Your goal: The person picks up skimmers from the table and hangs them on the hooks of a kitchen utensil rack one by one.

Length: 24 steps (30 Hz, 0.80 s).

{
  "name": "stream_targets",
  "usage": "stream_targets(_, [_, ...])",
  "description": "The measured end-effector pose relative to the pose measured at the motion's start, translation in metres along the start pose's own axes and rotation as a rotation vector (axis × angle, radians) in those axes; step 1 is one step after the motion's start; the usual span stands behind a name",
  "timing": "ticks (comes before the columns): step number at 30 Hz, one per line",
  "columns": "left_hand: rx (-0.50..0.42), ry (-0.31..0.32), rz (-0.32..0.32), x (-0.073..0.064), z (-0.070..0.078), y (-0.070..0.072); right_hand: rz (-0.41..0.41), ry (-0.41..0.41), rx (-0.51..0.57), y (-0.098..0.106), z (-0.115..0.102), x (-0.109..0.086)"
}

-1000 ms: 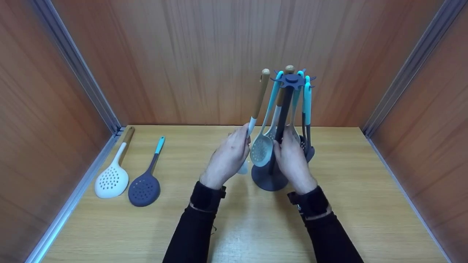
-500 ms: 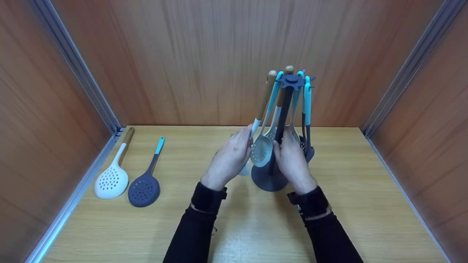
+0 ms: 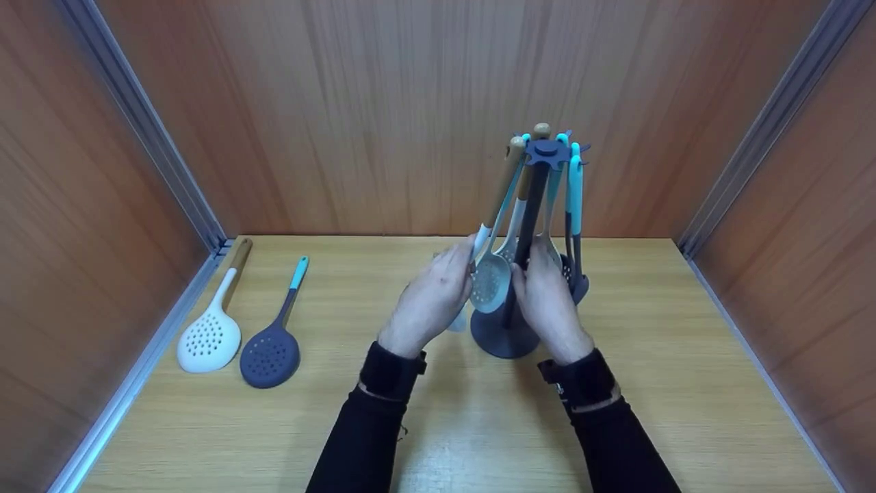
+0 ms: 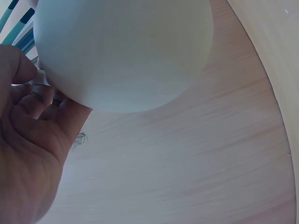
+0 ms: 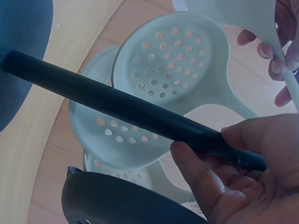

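Observation:
My left hand [image 3: 439, 284] holds a white utensil [image 3: 481, 239] by its neck. Its wooden handle [image 3: 505, 185] leans toward the top of a dark utensil stand [image 3: 506, 337]. The left wrist view shows its smooth, broad, rounded head [image 4: 126, 51]; whether it is a ladle or a spoon I cannot tell. My right hand [image 3: 547, 294] grips the stand's post [image 5: 107, 98], with thumb and fingers around it in the right wrist view. Beside the post hangs a pale skimmer [image 3: 491, 282] with a turquoise handle, partly behind the white utensil.
Other utensils with turquoise handles [image 3: 576, 195] hang around the stand's hooked top [image 3: 545, 150]. On the table's left lie a white slotted turner [image 3: 209, 339] with a wooden handle and a dark slotted turner [image 3: 270, 356]. Wooden panels [image 3: 438, 116] close in the back and sides.
My left hand has shifted slightly right, and the white utensil's wooden handle has tilted right, closer to the stand's hooked top. My right hand stays on the post.

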<state>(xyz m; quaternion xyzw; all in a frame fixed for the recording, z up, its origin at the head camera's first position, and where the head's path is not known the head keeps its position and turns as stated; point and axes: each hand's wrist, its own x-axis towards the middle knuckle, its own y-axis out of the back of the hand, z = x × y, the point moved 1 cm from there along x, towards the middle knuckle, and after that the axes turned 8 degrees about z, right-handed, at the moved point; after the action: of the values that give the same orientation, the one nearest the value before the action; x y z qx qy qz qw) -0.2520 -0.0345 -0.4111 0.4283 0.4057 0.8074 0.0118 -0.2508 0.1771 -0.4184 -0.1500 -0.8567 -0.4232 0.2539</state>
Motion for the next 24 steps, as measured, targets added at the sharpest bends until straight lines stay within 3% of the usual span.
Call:
stream_targets(10, [0.014,-0.027,0.008,0.0005,0.0027,-0.0011,-0.006,0.002,0.001,0.0002,0.0006,0.0001])
stream_targets(24, [0.010,0.002,-0.034,-0.0014,0.0036,-0.0015,-0.012,-0.001,0.011,0.0005,0.0009,0.0006])
